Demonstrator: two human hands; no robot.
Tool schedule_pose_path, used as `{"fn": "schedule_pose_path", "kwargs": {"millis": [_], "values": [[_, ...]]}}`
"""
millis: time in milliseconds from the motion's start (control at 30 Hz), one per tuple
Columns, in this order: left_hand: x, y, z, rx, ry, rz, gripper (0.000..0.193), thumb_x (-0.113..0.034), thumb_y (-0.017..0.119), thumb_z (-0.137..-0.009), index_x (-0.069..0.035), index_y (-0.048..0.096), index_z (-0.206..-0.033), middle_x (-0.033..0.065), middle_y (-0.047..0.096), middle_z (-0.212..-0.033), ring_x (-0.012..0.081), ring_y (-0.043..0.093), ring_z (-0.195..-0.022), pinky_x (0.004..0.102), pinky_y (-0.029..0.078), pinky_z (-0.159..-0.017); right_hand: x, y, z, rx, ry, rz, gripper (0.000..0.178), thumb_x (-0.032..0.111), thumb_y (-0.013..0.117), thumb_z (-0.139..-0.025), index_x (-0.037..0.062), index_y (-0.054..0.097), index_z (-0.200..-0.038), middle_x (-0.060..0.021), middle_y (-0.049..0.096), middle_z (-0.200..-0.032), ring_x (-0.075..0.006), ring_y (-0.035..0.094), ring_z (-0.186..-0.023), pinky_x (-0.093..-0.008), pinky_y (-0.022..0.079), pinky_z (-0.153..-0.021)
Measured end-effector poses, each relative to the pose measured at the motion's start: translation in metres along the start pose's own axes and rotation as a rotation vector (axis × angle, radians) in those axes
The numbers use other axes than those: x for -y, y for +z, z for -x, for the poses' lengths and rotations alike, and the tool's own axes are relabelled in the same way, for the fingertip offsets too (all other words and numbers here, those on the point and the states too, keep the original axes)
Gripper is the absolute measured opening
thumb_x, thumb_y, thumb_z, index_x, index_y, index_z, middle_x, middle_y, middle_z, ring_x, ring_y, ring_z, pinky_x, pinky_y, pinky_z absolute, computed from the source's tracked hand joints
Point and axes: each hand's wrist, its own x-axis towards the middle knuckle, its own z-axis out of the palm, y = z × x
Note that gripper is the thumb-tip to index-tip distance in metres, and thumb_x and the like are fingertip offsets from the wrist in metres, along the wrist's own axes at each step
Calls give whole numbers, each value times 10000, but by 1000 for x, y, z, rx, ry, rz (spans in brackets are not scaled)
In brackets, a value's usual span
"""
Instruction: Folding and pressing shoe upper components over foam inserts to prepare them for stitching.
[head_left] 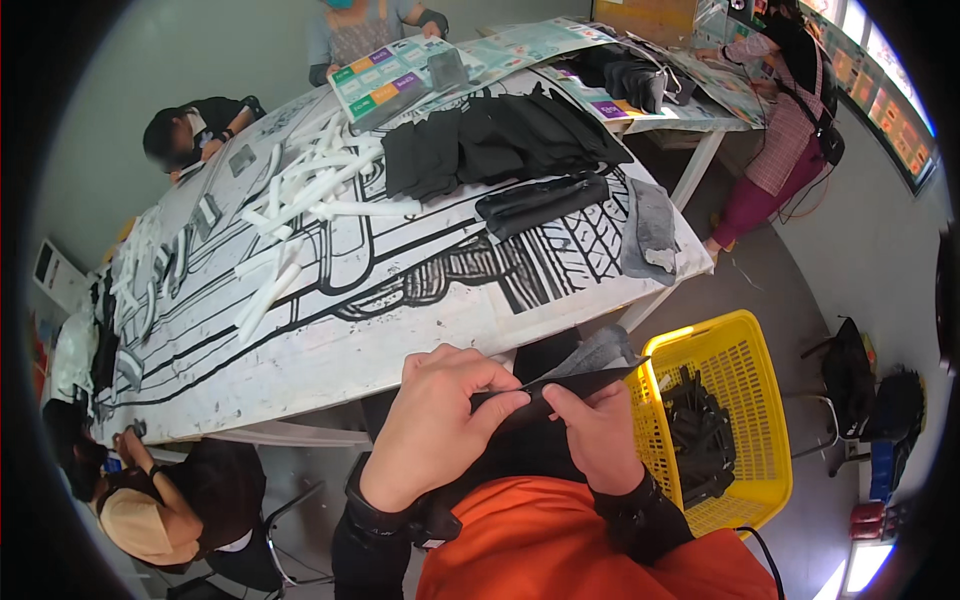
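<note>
In front of my body, above my orange garment, I hold a black fabric piece with a grey inner side. My left hand is closed, its thumb and forefinger pinching the fabric's left edge. My right hand grips the same piece farther right, thumb on top and fingers curled behind it. Its right end opens out and shows the grey side. What lies between the left fingertips is too small to make out. Nearest on the table are a black fabric bundle and a grey flat piece.
The table has a black line drawing on white. A pile of black fabric pieces and white tubular strips lie on it. To my right stands a yellow basket holding black strips. Several people work around the tables.
</note>
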Motion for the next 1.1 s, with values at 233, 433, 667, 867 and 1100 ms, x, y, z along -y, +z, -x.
{"fn": "schedule_pose_path", "kwargs": {"millis": [233,433,667,867,1100], "values": [[-15,2,10,-60,23,-5,123,-184,796,-880,-75,755,-920,56,712,-868,280,612,-925,402,404,-941,8,7,13,-27,-107,-55,259,-111,696,-885,47,688,-1090,-46,728,-989,-124,695,-851,-249,541,-681],[-17,1,7,-42,11,1,108,-172,798,-876,-83,758,-922,41,713,-871,267,611,-935,394,393,-948,9,10,12,-51,-114,-158,191,-67,778,-881,-8,750,-1061,-35,763,-998,-93,693,-905,-260,555,-846],[-12,-1,10,-80,23,-33,62,-158,770,-891,-101,747,-891,14,705,-878,253,592,-913,390,362,-913,11,0,10,-40,-89,-91,351,-144,666,-882,11,655,-1198,-103,727,-1135,-179,704,-1025,-326,559,-955],[-12,-1,12,-111,37,-30,69,-161,773,-891,-98,744,-886,14,703,-879,259,593,-928,401,355,-926,14,3,14,-68,-144,-84,294,-152,667,-889,25,678,-1124,-74,735,-1075,-153,707,-991,-309,564,-925],[-12,-1,13,-122,26,-33,91,-168,799,-872,-94,747,-884,14,712,-871,259,601,-943,397,366,-942,18,7,17,-104,-125,-30,269,-146,670,-904,25,678,-1112,-62,735,-1055,-142,710,-965,-300,567,-910]]}}
